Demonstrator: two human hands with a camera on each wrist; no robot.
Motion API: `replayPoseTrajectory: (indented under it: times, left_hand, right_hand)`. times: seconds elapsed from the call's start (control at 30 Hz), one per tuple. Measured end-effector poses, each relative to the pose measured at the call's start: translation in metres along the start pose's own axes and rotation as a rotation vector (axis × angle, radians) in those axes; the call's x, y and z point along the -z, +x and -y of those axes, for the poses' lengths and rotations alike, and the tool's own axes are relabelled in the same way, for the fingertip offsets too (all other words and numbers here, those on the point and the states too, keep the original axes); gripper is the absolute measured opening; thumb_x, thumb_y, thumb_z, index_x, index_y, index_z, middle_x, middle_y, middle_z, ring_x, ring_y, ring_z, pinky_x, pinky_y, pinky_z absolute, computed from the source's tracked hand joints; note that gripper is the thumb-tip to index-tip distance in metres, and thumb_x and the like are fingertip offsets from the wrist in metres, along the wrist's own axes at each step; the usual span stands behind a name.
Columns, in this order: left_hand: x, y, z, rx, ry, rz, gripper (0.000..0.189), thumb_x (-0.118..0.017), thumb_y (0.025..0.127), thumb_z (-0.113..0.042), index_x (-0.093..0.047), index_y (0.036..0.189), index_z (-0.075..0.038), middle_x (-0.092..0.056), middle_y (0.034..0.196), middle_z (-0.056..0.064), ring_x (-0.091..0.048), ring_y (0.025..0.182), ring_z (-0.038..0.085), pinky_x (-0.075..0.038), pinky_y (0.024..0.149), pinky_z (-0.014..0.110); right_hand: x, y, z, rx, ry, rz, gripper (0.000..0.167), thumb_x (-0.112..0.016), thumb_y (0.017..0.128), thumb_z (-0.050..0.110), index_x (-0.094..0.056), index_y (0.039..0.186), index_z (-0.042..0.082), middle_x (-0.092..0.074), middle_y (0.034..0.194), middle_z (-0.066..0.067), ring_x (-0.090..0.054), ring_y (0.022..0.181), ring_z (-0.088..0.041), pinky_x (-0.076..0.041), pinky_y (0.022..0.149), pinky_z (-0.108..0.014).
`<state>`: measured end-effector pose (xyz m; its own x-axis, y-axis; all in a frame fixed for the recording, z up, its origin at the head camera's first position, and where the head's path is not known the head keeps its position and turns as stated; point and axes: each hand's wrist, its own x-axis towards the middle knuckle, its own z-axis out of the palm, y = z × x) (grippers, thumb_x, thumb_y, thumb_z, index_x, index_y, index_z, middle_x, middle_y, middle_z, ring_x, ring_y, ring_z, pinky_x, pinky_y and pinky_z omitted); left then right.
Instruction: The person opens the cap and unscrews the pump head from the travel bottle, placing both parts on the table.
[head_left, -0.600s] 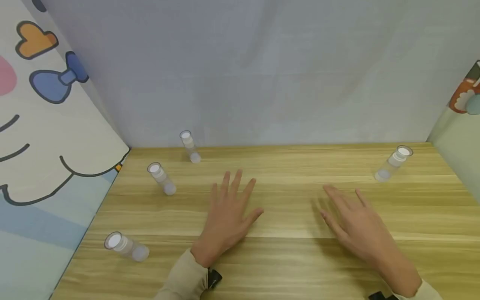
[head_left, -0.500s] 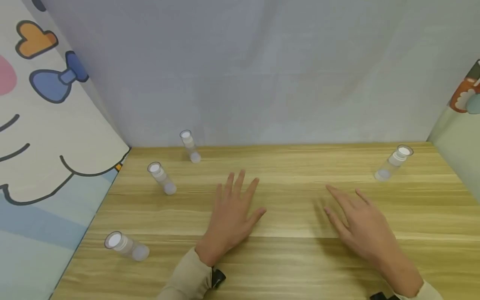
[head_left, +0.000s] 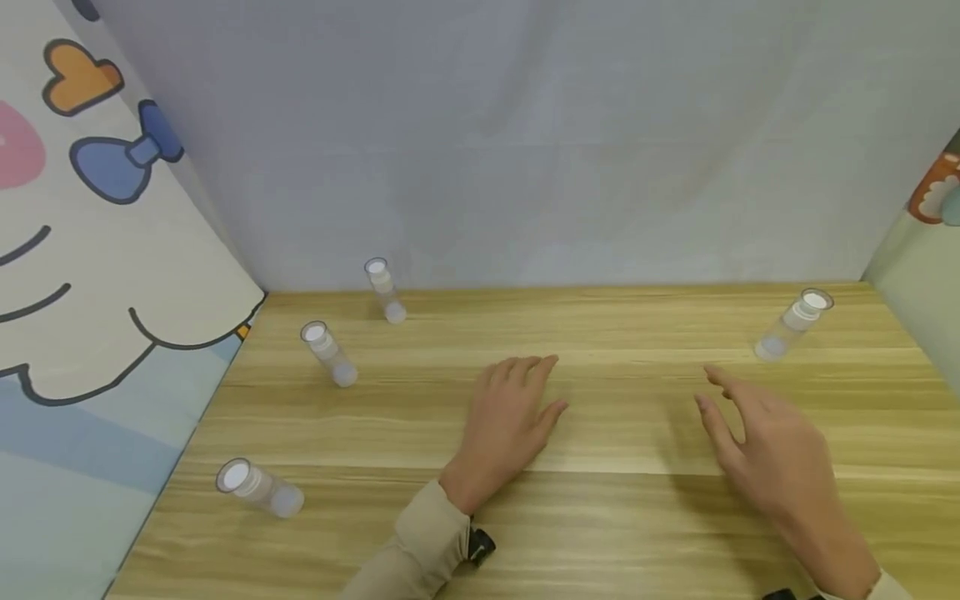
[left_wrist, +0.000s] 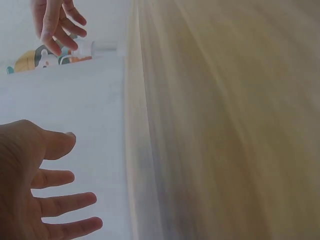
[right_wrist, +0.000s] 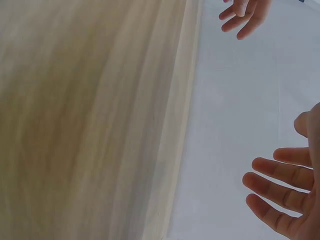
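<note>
My left hand point(head_left: 506, 421) hovers palm down over the middle of the wooden table, its fingers loosely bent and holding nothing. To its left stand three small clear vials with white upper parts and wide clear rims: a back vial point(head_left: 386, 292), a middle vial point(head_left: 329, 354) and a front vial point(head_left: 260, 488). My right hand point(head_left: 776, 450) is held above the table on the right, thumb and fingers apart around empty air. Just beyond its fingertips a similar vial point(head_left: 792, 325) stands near the back right. Both wrist views show spread, relaxed fingers point(right_wrist: 272, 187).
Pale grey cloth point(head_left: 555, 150) hangs along the table's back edge. A cartoon-printed panel point(head_left: 112, 275) borders the left side, and a pale green printed panel point(head_left: 926, 283) the right. The wooden table point(head_left: 585, 533) extends between them.
Both hands have moved to the right, the right one closer to the right vial. The left hand's fingers have bent more. All the vials stay in place while the head view shifts slightly.
</note>
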<state>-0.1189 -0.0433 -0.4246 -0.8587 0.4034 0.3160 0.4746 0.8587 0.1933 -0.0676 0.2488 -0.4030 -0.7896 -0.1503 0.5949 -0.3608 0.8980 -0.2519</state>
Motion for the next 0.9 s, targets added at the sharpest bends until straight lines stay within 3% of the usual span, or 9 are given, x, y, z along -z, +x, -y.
replayPoseTrajectory:
  times: [0.17,0.33,0.5,0.67,0.9]
  left_hand:
    - [-0.004,0.008,-0.013,-0.004,-0.004,-0.003,0.055,-0.065,0.102,-0.047,-0.056,0.149,-0.019,-0.068,0.137,0.002,-0.063,0.128,0.025,-0.05,0.11,0.044]
    - [-0.006,0.015,-0.025,-0.023,-0.008,-0.002,0.054,-0.062,0.103,-0.048,-0.056,0.149,-0.02,-0.069,0.137,0.001,-0.064,0.128,0.024,-0.051,0.109,0.043]
    - [-0.006,0.024,-0.037,-0.022,-0.036,0.042,0.054,-0.059,0.105,-0.049,-0.052,0.151,-0.022,-0.066,0.14,0.0,-0.062,0.131,0.024,-0.05,0.112,0.043]
    - [-0.008,0.031,-0.046,-0.013,-0.048,0.082,0.055,-0.058,0.105,-0.051,-0.051,0.152,-0.024,-0.065,0.141,-0.001,-0.06,0.133,0.023,-0.05,0.112,0.042]
    - [-0.016,0.046,-0.058,-0.008,-0.077,0.094,0.053,-0.057,0.105,-0.051,-0.052,0.151,-0.026,-0.065,0.143,-0.002,-0.06,0.133,0.021,-0.051,0.109,0.041]
  right_hand:
    - [0.007,0.001,-0.006,-0.024,-0.007,-0.035,0.037,-0.073,0.094,0.015,-0.07,0.128,0.001,-0.078,0.104,-0.022,-0.073,0.078,-0.041,-0.048,0.044,-0.038]
    - [0.012,0.0,-0.016,-0.038,-0.004,-0.064,0.038,-0.074,0.093,0.015,-0.07,0.128,0.0,-0.078,0.106,-0.022,-0.073,0.075,-0.042,-0.04,0.044,-0.026]
    - [0.015,-0.001,-0.024,-0.059,-0.008,-0.087,0.038,-0.075,0.092,0.014,-0.07,0.127,0.0,-0.078,0.107,-0.022,-0.074,0.077,-0.043,-0.041,0.046,-0.024]
    - [0.016,-0.002,-0.031,-0.071,-0.01,-0.086,0.037,-0.071,0.097,0.018,-0.068,0.128,-0.003,-0.077,0.107,-0.026,-0.072,0.072,-0.046,-0.033,0.042,-0.017]
    - [0.02,0.003,-0.042,-0.079,-0.026,-0.118,0.037,-0.067,0.099,0.018,-0.067,0.126,-0.007,-0.075,0.108,-0.029,-0.069,0.066,-0.049,-0.029,0.044,-0.006]
